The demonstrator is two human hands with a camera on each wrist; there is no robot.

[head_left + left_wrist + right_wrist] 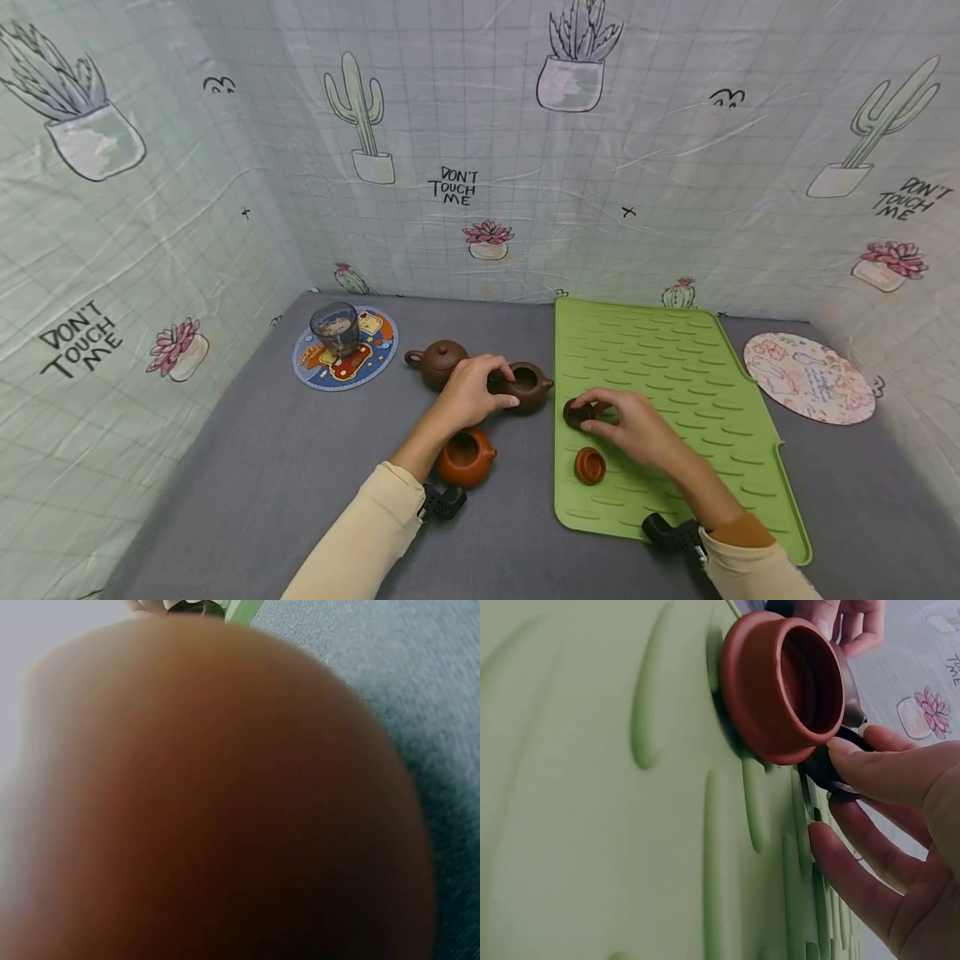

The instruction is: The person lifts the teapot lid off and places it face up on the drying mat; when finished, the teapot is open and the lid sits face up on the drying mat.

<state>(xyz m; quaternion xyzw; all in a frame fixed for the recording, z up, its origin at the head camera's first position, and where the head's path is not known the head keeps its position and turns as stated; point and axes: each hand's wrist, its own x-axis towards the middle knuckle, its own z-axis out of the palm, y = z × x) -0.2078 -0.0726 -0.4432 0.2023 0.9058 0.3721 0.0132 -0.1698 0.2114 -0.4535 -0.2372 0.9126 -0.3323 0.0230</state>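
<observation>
My left hand (474, 390) grips the handle side of a dark brown teapot (531, 390) with no lid on, its spout toward the green mat. My right hand (628, 423) pinches a dark teapot lid (576, 414) between thumb and fingers at the mat's left edge. Close by, a reddish-brown lid (784, 686) lies upturned on the mat, its hollow showing. An orange-brown teapot (467, 460), also lidless, stands beside my left wrist. Behind my left hand is another dark teapot (442, 363) with its lid on. A blurred orange-brown rounded surface fills most of the left wrist view.
The ribbed green mat (645, 350) covers the right middle of the grey table. At the back left, a clear glass (336, 329) stands on a round blue patterned mat (382, 354). A pink floral round mat (810, 379) lies at the right. Printed cloth hangs around the table.
</observation>
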